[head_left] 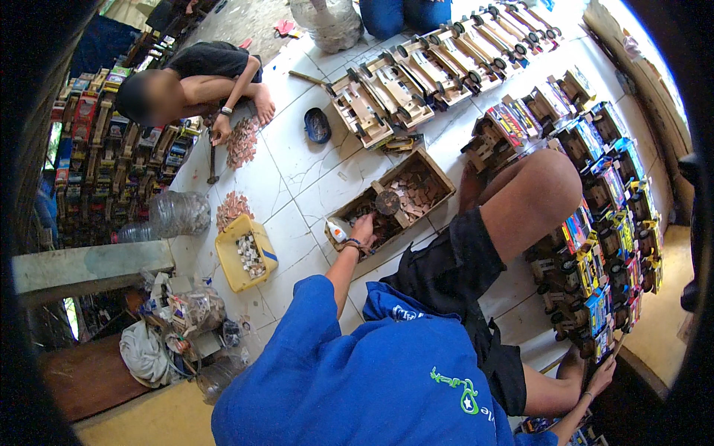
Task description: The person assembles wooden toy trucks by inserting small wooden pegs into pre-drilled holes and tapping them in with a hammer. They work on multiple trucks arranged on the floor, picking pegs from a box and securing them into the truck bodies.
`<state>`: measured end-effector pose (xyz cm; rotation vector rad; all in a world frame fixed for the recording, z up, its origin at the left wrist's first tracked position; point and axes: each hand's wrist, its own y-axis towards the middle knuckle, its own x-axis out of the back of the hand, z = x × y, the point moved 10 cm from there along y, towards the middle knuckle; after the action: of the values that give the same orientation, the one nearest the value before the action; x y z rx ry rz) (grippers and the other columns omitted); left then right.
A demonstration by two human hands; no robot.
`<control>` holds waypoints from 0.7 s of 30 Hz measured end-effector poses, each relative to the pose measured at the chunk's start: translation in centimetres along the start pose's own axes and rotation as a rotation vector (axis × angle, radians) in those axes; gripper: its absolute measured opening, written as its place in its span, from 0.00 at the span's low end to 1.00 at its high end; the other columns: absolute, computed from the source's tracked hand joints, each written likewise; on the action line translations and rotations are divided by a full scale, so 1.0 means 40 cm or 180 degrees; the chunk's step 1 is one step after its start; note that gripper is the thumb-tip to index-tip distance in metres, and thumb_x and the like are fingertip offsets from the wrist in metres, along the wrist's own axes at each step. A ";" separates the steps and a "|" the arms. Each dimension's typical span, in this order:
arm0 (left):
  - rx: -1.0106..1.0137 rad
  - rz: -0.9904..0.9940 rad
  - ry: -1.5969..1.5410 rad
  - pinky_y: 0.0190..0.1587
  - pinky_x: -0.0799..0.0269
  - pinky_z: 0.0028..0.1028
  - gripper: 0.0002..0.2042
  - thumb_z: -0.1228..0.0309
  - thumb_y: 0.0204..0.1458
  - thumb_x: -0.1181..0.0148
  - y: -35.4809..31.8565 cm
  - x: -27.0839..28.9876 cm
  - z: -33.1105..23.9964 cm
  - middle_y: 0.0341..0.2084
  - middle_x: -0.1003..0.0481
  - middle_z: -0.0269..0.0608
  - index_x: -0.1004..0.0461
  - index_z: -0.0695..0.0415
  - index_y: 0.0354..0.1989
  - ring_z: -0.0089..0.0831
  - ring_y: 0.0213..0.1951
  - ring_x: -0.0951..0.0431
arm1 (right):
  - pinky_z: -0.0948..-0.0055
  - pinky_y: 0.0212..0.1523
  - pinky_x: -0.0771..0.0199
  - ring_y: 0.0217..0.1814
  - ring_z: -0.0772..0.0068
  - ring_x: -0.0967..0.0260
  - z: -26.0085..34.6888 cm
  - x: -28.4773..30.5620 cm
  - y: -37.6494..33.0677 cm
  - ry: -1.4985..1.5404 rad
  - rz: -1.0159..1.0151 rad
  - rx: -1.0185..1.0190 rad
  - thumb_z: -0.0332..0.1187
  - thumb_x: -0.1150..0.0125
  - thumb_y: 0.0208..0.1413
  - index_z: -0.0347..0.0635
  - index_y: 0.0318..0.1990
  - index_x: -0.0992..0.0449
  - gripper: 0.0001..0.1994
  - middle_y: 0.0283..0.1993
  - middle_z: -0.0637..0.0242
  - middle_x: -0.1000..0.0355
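Note:
My left hand (363, 230) reaches into the near-left part of a wooden box (431, 157), its fingers curled down among small dark bits; what they pinch is hidden. Beside that wrist is a white bottle with an orange tip (336, 231). A round dark block (387, 202) sits by the box's divider, and small brown wooden pieces (418, 195) fill the other compartment. At the lower right, my right hand (601, 377) is closed around a thin wooden stick (619, 346); its far end is hard to make out beside the toy trucks.
Rows of colourful toy trucks (595, 290) stand close on my right. Unpainted wooden truck frames (394, 93) line the far side. A yellow tub (236, 275), brown piece piles (242, 143) and a hammer (213, 167) lie left. Another person (216, 78) crouches there. A dark oval dish (317, 126) sits mid-floor.

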<state>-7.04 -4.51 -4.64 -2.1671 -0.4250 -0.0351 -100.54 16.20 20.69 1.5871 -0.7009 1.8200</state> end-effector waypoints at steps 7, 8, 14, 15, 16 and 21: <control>0.0185 0.0537 -0.1594 0.36 0.23 0.37 0.18 0.54 0.62 0.52 0.025 -0.066 0.024 0.36 0.24 0.38 0.27 0.54 0.48 0.34 0.34 0.22 | 0.51 0.40 0.31 0.46 0.36 0.29 0.010 0.005 -0.007 0.0098 -0.0092 0.0124 0.54 0.56 0.68 0.40 0.54 0.27 0.26 0.45 0.42 0.25; 0.0197 0.0602 -0.1462 0.34 0.23 0.37 0.17 0.55 0.61 0.51 0.029 -0.070 0.021 0.35 0.23 0.39 0.26 0.55 0.47 0.33 0.34 0.21 | 0.51 0.40 0.31 0.46 0.36 0.29 0.007 0.005 -0.008 0.0083 -0.0065 0.0052 0.54 0.56 0.68 0.40 0.54 0.27 0.26 0.45 0.42 0.25; -0.0965 -0.0501 0.1465 0.37 0.22 0.40 0.16 0.62 0.55 0.44 0.007 -0.022 -0.068 0.29 0.20 0.51 0.24 0.61 0.45 0.43 0.39 0.18 | 0.51 0.43 0.31 0.47 0.36 0.29 0.012 0.008 -0.014 0.0090 0.0032 -0.0063 0.54 0.57 0.68 0.41 0.54 0.26 0.25 0.46 0.43 0.25; -0.1402 -0.0706 0.1939 0.39 0.23 0.42 0.16 0.63 0.54 0.43 -0.014 -0.029 -0.098 0.30 0.20 0.53 0.24 0.61 0.45 0.49 0.39 0.19 | 0.51 0.43 0.31 0.47 0.36 0.29 0.021 0.012 -0.015 0.0093 -0.0003 0.0028 0.54 0.57 0.68 0.41 0.54 0.26 0.25 0.46 0.43 0.25; -0.1836 -0.0915 0.2411 0.41 0.23 0.43 0.16 0.64 0.52 0.42 -0.036 -0.040 -0.125 0.31 0.20 0.55 0.24 0.61 0.44 0.54 0.39 0.20 | 0.51 0.43 0.31 0.48 0.36 0.29 0.027 0.015 -0.015 0.0088 -0.0023 0.0085 0.54 0.57 0.68 0.42 0.54 0.26 0.25 0.46 0.43 0.25; -0.1809 -0.0486 0.2715 0.50 0.27 0.46 0.17 0.69 0.44 0.41 0.004 -0.074 -0.081 0.41 0.24 0.62 0.25 0.63 0.43 0.61 0.48 0.26 | 0.51 0.43 0.31 0.48 0.36 0.29 0.021 0.012 -0.016 0.0042 0.0019 -0.0024 0.55 0.56 0.67 0.42 0.54 0.26 0.26 0.47 0.43 0.25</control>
<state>-9.35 -8.03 -3.36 -2.3906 -0.0719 -1.2410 -99.56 16.06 21.28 1.5682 -0.7063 1.8284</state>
